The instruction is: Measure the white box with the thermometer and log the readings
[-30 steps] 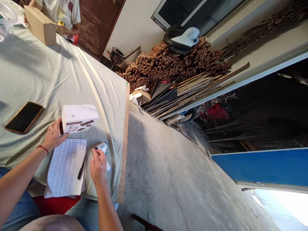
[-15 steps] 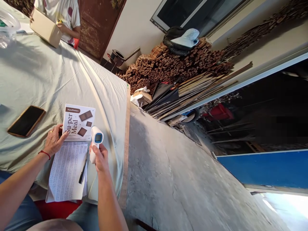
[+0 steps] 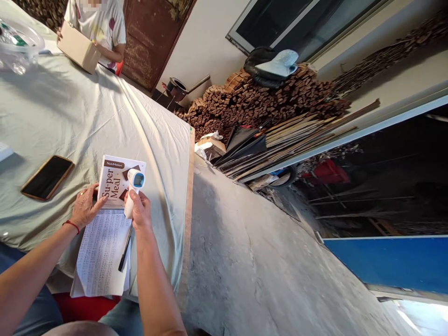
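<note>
A white meal box with "Su-per Meal" lettering and brown squares on its front is at the near side of the cloth-covered table. My left hand grips its lower left edge, thumb on the front and the other fingers partly hidden behind. A white infrared thermometer with a blue-rimmed screen is held in my right hand, over the lower right of the box. Below the box lie handwritten sheets, with a black pen along their right side.
A phone lies left of the box. Across the table, a person holds a cardboard box near a clear plastic container. Firewood is stacked by the wall. Concrete floor begins beyond the table's right edge.
The thermometer in my right hand has moved left and up, from beside the box to in front of its lower right part. My left hand keeps its hold. The view has shifted slightly.
</note>
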`<state>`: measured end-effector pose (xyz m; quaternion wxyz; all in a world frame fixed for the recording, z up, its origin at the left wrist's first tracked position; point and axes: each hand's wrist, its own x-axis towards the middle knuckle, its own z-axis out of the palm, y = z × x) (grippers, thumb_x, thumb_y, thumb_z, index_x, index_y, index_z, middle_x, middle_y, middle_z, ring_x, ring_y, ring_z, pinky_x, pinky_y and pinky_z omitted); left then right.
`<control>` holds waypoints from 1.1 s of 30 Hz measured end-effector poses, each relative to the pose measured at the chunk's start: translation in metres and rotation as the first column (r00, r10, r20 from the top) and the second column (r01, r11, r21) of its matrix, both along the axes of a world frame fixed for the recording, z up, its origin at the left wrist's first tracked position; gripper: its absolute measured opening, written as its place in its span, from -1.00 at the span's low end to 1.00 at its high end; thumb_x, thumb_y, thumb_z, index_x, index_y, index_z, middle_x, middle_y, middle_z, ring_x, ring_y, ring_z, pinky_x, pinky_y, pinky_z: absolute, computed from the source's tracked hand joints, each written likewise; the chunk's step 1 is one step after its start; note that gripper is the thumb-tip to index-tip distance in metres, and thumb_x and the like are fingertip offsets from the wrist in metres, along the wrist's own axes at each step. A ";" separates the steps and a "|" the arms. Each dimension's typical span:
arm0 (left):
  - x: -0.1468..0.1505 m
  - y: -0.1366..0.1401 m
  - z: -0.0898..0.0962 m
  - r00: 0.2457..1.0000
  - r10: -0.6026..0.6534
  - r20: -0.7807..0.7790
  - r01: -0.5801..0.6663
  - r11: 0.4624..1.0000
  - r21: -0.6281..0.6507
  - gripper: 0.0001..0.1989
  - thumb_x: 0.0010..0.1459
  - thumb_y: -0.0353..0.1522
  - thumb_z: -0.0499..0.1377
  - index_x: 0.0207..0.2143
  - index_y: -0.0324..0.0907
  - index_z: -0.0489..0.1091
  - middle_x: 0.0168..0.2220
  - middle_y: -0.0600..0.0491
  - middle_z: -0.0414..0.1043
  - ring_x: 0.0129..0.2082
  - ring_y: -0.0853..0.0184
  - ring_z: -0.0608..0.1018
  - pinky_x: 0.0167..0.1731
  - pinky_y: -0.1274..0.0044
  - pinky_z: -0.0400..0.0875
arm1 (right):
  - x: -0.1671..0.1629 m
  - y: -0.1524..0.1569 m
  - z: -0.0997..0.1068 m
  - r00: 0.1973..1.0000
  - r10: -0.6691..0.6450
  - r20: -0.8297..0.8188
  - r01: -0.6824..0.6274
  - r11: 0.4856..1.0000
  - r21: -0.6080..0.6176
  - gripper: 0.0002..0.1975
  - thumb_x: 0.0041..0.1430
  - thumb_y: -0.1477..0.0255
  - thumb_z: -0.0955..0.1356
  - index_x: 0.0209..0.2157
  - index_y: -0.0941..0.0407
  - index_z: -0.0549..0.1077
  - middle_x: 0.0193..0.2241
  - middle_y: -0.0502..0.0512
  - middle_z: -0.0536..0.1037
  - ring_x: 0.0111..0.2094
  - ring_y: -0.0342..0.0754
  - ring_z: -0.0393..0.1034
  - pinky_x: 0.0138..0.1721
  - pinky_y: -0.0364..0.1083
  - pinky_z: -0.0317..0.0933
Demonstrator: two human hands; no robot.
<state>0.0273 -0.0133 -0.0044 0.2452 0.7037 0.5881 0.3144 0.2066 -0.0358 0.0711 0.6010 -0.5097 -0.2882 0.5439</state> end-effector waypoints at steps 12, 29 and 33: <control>-0.001 0.001 -0.003 1.000 -0.009 0.000 0.009 1.000 0.000 -0.34 0.27 0.08 -0.01 0.22 -0.15 0.27 -0.05 -0.10 0.60 0.06 0.03 0.55 0.13 0.19 0.34 | -0.001 0.001 0.001 0.999 -0.002 -0.034 0.001 1.000 -0.005 -0.59 -0.19 0.08 0.54 -0.48 0.10 0.46 -0.62 -0.10 0.37 -0.57 -0.19 0.17 -0.54 -0.15 0.05; 0.000 0.002 -0.013 0.993 0.099 0.064 -0.104 0.990 0.094 -0.08 0.09 0.02 0.23 0.37 -0.20 0.03 0.17 -0.22 0.47 0.30 -0.10 0.37 0.29 0.05 0.26 | 0.034 -0.063 -0.002 0.970 0.069 0.231 -0.058 0.997 -0.055 -0.63 -0.04 0.08 0.45 -0.46 0.11 0.46 -0.57 -0.06 0.39 -0.52 -0.14 0.21 -0.46 -0.13 0.14; 0.003 0.004 -0.013 0.991 0.133 0.030 -0.136 0.985 0.107 -0.13 0.10 -0.06 0.25 0.37 -0.16 0.05 0.26 -0.23 0.38 0.34 -0.09 0.32 0.30 0.07 0.27 | 0.080 -0.092 -0.040 0.703 -0.008 0.711 0.098 0.991 -0.086 -0.53 0.01 0.08 0.43 -0.18 0.16 0.59 -0.38 0.08 0.56 -0.31 0.04 0.44 -0.27 -0.05 0.29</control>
